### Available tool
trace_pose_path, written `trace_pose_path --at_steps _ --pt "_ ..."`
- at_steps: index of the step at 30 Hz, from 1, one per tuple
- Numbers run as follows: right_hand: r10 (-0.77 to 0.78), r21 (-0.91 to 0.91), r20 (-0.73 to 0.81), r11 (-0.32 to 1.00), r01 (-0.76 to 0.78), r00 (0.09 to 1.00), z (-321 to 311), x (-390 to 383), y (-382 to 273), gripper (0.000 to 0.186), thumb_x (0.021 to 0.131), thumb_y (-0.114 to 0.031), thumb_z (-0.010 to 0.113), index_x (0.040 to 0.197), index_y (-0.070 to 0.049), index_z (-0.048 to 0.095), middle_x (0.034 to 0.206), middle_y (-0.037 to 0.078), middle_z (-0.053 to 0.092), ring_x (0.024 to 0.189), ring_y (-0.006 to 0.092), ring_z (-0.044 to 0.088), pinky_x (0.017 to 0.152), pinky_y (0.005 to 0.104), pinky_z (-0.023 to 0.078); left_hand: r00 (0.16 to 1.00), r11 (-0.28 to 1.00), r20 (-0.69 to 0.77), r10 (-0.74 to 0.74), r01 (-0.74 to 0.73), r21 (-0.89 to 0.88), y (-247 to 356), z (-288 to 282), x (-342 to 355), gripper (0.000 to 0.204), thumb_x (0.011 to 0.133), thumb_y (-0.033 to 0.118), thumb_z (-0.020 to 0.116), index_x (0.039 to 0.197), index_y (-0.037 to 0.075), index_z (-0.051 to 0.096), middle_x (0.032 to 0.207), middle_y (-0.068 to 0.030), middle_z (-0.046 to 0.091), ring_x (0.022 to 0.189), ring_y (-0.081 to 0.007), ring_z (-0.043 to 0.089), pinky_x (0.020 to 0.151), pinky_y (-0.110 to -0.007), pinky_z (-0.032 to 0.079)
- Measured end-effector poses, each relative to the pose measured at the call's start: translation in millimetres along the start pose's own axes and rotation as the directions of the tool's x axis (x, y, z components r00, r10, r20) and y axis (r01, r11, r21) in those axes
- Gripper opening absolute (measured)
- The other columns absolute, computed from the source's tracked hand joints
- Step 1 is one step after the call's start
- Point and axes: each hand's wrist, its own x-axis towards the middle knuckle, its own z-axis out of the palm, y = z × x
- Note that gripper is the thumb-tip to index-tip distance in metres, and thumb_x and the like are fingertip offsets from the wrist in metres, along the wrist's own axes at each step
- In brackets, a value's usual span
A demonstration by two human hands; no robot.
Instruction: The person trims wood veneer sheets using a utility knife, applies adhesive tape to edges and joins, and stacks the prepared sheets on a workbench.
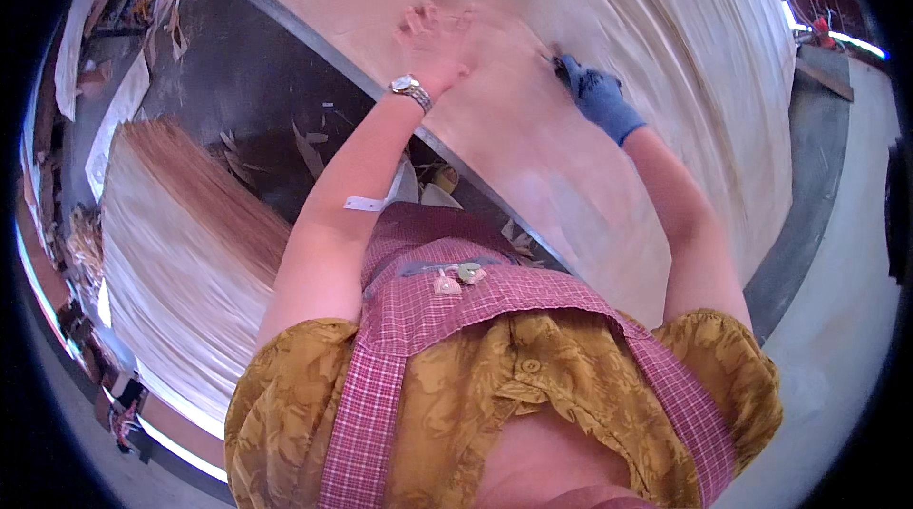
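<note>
Just beyond the wearer's checked apron (475, 304), a pale sheet (514, 128), apparently wood veneer, lay over the table (314, 41) up to its metal-trimmed near edge, which slanted from upper left to lower right. It looked thin enough to split or crease if pressed unevenly or dragged, and fingers could have picked up splinters. The left hand (439, 43), bare above a wristwatch (411, 88), was spread palm down on the sheet inside that edge, gripping nothing. Farther from the edge, the right hand (594, 95), in a blue glove, had its fingers bent low over the surface; blur hid whether they held a slim tool. Beyond it, rippled layers (709, 81) stretched toward the table's far side, where a snag might have torn them.
</note>
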Motion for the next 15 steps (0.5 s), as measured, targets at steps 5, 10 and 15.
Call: trace_pose_path --at_steps 5,10,15 --pt "0.422 0.026 0.212 0.899 -0.437 0.882 25 -81 -20 0.030 0.101 -0.030 0.039 0.122 -0.010 0.043 0.077 0.020 0.068 0.066 0.0352 0.068 0.049 0.0503 0.050 0.998 0.997 0.054 0.036 -0.040 0.064 -6 2 10 0.094 0.064 0.043 0.083 0.144 0.042 0.033 0.145 -0.0222 0.032 0.127 -0.0481 0.033 0.097 -0.063 0.037" --pt "0.600 0.171 0.183 0.761 -0.626 0.779 54 -148 -56 0.027 0.098 -0.024 0.041 0.116 -0.005 0.047 0.077 0.024 0.067 0.067 0.0390 0.067 0.056 0.0517 0.051 0.988 0.993 0.133 0.074 -0.086 0.086 -14 15 22 0.097 0.064 0.045 0.083 0.146 0.043 0.030 0.146 -0.0230 0.031 0.126 -0.0494 0.035 0.097 -0.062 0.040" --pt "0.674 0.268 0.231 0.649 -0.712 0.702 77 -233 -81 0.026 0.097 -0.022 0.043 0.117 -0.005 0.048 0.085 0.026 0.066 0.075 0.0418 0.066 0.065 0.0528 0.052 0.988 0.990 0.120 0.098 -0.110 0.089 -14 12 22 0.096 0.064 0.050 0.081 0.145 0.043 0.031 0.144 -0.0251 0.033 0.124 -0.0507 0.035 0.095 -0.062 0.041"
